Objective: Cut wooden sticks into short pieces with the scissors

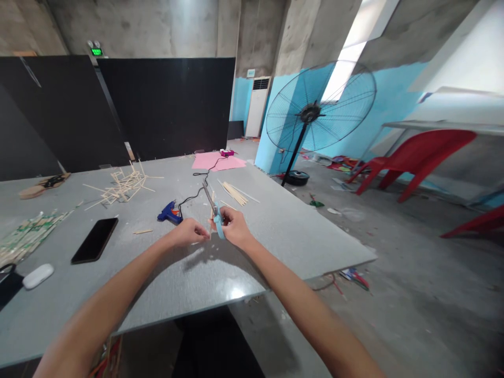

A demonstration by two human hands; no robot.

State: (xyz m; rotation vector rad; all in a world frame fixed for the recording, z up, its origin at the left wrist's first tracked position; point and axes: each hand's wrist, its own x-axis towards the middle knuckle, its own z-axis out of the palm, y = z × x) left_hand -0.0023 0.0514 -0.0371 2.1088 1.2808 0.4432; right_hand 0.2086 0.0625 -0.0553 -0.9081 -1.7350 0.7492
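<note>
My right hand (235,227) is closed round the light-blue handles of a pair of scissors (218,218), whose metal blades point away from me. Between the fingertips of my left hand (189,232) is the lower end of a thin wooden stick (211,215), which stands close beside the scissors. Whether the blades touch the stick, I cannot tell. Left of the hands lies a blue glue gun (170,212) with a black cord. Beyond the scissors, a small bundle of loose wooden sticks (235,193) rests on the grey table (291,231).
A structure of joined sticks (126,184) stands at the back left. Nearer are a black phone (95,240), a white case (38,276) and packaged sticks (29,235). Pink paper (218,161) lies at the far edge. A large fan (310,113) stands right of the table.
</note>
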